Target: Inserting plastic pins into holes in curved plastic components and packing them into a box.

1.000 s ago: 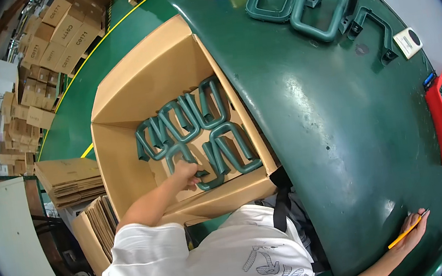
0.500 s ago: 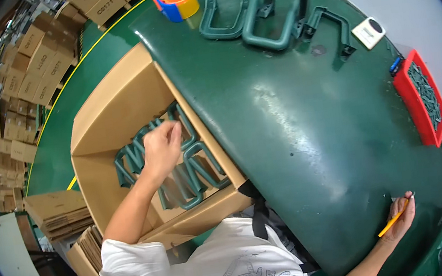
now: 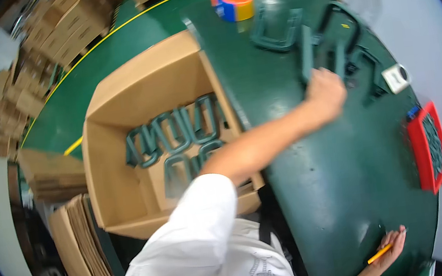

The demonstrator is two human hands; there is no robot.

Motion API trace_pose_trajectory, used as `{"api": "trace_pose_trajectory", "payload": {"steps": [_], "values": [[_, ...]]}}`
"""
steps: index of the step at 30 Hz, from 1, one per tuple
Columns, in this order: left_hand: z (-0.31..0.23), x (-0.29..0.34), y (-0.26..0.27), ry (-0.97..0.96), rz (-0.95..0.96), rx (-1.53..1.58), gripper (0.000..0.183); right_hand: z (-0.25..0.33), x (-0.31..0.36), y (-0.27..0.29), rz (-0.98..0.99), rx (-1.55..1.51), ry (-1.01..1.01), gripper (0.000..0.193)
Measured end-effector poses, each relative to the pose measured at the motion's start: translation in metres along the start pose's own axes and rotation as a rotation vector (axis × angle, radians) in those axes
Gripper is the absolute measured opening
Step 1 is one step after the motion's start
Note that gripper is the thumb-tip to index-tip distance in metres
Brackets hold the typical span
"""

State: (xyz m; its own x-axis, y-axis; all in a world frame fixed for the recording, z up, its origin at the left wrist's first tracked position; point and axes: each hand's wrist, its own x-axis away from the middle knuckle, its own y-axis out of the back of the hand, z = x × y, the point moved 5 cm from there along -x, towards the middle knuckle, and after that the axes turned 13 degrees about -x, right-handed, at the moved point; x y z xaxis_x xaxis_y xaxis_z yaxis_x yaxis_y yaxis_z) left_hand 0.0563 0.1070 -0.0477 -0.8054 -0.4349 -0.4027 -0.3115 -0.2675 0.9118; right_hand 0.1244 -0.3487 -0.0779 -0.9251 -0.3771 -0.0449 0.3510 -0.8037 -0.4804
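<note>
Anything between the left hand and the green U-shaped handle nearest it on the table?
Nothing visible stands between the left hand and the green U-shaped handle: the hand overlaps the handle's near end in this view, though contact is unclear. The dark bracket stands on the handle's far side, not between them.

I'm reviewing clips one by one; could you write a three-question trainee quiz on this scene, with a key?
1. Multiple choice: what does the person's right grip hold?
A) a white block
B) a slender yellow tool
C) a cardboard flap

2. True or false: the shallow red tray holds small green pieces.

3. Short answer: which thing is the left grip nearest?

Key:
1. B
2. True
3. A green, U-shaped handle on the smooth green tabletop; blur hides whether it is held.
</note>
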Motion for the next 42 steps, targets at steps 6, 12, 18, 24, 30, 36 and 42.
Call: {"api": "trace_pose_trajectory", "payload": {"steps": [6,12,18,24,30,36,42], "values": [[-0.047,0.041,0.02,-0.089,-0.068,0.036,0.03,0.009,0.01,-0.078,-0.138,0.244,0.031,0.028],[-0.05,0.049,0.023,-0.086,-0.025,0.144,0.022,0.009,0.01,-0.067,-0.206,0.226,0.029,0.029],[-0.035,0.048,0.024,-0.037,-0.025,0.197,0.021,0.005,0.009,-0.067,-0.22,0.252,0.061,0.025],[-0.032,0.038,0.036,-0.027,-0.101,0.234,0.018,0.006,0.009,-0.02,-0.223,0.172,0.043,0.032],[-0.056,-0.01,0.055,-0.221,-0.376,0.374,0.013,-0.004,-0.004,-0.024,-0.073,0.189,0.105,0.024],[-0.103,-0.078,0.017,-0.119,-0.08,0.383,0.05,-0.005,0.0,-0.03,-0.13,0.136,0.084,0.022],[-0.102,-0.078,-0.012,0.038,0.081,0.413,0.023,-0.005,0.002,-0.037,-0.117,0.094,0.063,0.021]]}}
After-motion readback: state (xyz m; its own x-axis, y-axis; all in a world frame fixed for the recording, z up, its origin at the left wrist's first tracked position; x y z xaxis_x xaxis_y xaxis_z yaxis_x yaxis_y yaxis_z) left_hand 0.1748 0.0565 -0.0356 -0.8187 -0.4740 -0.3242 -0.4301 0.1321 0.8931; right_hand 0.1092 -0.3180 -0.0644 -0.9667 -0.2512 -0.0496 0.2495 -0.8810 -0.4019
